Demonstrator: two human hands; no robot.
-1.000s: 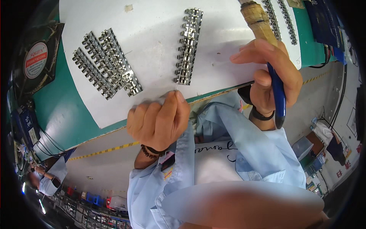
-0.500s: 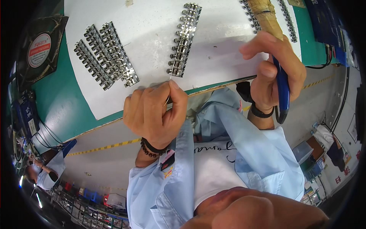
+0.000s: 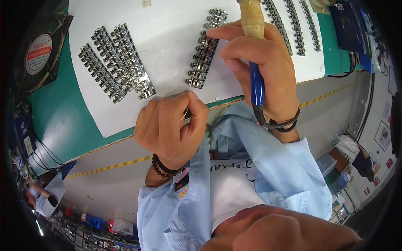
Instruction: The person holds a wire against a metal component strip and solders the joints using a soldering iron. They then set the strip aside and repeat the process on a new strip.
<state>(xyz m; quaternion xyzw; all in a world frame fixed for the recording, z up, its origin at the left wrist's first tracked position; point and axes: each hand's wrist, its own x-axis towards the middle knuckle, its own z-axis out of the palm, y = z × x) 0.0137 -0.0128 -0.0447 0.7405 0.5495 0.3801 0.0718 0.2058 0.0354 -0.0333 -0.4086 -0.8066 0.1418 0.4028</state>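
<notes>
My left hand point(image 3: 169, 121) is closed in a pinch on a thin solder wire point(image 3: 191, 84), whose tip meets the near end of a strip of silvery metal connectors point(image 3: 203, 62). That strip lies on white paper point(image 3: 165, 50) in front of me. My right hand point(image 3: 268, 71) is wrapped round a soldering iron point(image 3: 256, 85) with a blue handle and a tan, taped upper part. A finger of this hand reaches to the strip's far part and touches or nearly touches it. The iron's tip is out of view.
Several similar metal strips point(image 3: 98, 73) lie to the left on the paper, and more strips point(image 3: 295, 27) lie at the right. A black fan point(image 3: 39, 54) stands at the left on the green table mat point(image 3: 63, 121). Blue boxes point(image 3: 356, 29) with cables sit at the far right.
My right hand has moved left with the soldering iron, from beside the right strips to the middle strip. My left hand stays nearly in place with the solder wire.
</notes>
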